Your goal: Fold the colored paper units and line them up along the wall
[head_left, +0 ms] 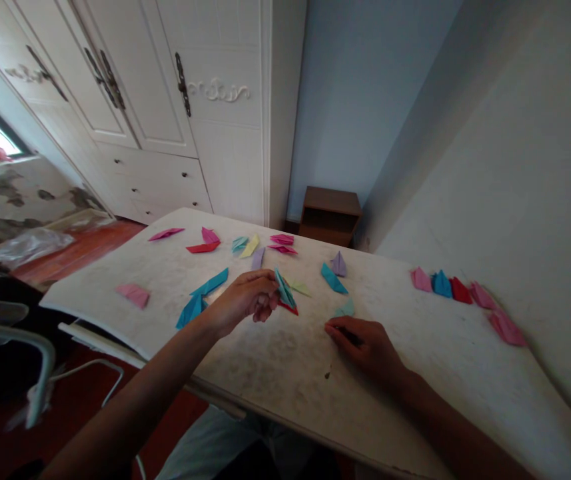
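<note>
Between the thumb and fingers of my left hand (250,300) is a light teal folded paper piece (284,289), raised over the middle of the table. A red folded paper (292,309) and a pale yellow-green one (299,287) lie just beyond it, partly hidden. My right hand (365,343) rests on the tabletop with its fingers curled closed, and nothing shows in them. Just behind its fingertips lies a mint-green folded paper (346,308). Farther back are a blue paper strip (334,279) and a lilac folded piece (338,264).
Several folded papers in pink, red, blue and yellow are spread over the white table (275,367). A row of paper pieces (442,285) stands along the right wall. Behind are a white wardrobe (230,147) and a brown cabinet (332,200). A metal chair frame (40,347) stands left.
</note>
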{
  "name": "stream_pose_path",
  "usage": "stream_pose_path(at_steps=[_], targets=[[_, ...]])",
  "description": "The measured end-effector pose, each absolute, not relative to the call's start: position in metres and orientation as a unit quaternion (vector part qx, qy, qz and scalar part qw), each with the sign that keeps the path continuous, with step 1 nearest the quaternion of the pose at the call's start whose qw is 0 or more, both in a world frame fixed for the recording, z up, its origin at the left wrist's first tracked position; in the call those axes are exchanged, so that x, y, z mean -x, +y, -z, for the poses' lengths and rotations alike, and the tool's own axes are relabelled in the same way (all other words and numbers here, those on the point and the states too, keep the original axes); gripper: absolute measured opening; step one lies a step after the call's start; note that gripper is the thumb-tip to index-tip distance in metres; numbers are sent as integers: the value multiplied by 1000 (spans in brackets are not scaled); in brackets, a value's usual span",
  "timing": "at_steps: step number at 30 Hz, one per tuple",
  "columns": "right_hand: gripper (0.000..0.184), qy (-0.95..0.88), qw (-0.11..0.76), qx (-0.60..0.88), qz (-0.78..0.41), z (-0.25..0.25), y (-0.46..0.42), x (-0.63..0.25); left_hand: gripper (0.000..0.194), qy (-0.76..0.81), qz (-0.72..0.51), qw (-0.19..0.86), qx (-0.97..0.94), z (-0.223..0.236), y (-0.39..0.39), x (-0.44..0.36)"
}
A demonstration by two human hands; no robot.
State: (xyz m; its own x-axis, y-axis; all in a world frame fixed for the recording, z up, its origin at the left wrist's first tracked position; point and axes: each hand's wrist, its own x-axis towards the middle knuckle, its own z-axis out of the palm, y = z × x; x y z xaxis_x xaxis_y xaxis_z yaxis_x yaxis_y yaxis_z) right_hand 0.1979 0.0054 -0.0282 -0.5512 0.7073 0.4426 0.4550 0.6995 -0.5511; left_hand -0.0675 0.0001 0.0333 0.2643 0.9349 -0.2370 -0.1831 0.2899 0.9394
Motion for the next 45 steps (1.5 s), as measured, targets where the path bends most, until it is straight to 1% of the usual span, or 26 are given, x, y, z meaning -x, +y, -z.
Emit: stream_pose_path(at_steps=[3,6,8,12,13,15,18,19,22,23,25,28,32,36,38,39,43,45], targets=[[20,-851,355,337,-193,28,2,-195,22,365,-373,778,-350,-29,3,63],[25,-832,373,335,-238,26,-1,-194,29,299,-329,831,-334,-25,5,55],[31,-817,370,331,-293,24,-1,-194,36,285,-306,839,-347,-25,6,48],[40,-779,356,331,-396,23,0,-197,63,318,-262,816,-405,-26,6,32],[41,-771,353,327,-416,24,0,-197,65,328,-256,806,-421,-27,5,29],[43,-759,342,317,-455,24,0,-198,56,343,-254,779,-460,-29,5,23],[41,-744,320,326,-488,20,0,-197,34,360,-246,719,-541,-31,5,18],[39,-737,317,337,-493,18,-1,-196,33,365,-246,696,-568,-31,6,18],[34,-702,333,381,-502,16,1,-194,55,396,-281,626,-611,-28,8,16],[35,-685,343,396,-506,17,1,-194,57,414,-303,601,-612,-27,9,16],[36,-657,357,420,-515,18,3,-193,50,446,-345,563,-604,-23,12,14],[37,-644,361,434,-517,20,4,-192,35,469,-382,546,-580,-19,17,9],[39,-628,391,439,-511,19,5,-192,34,490,-388,535,-568,-19,23,4],[49,-556,493,469,-478,16,14,-196,33,478,-403,498,-601,-31,32,-4],[49,-519,535,484,-457,17,20,-200,34,468,-403,487,-618,-41,40,-13],[47,-512,541,490,-453,18,23,-201,34,458,-404,486,-625,-47,45,-18],[35,-560,493,504,-435,23,30,-204,34,413,-420,482,-648,-72,69,-53],[28,-595,473,507,-407,26,30,-203,30,401,-423,463,-667,-84,81,-78]])
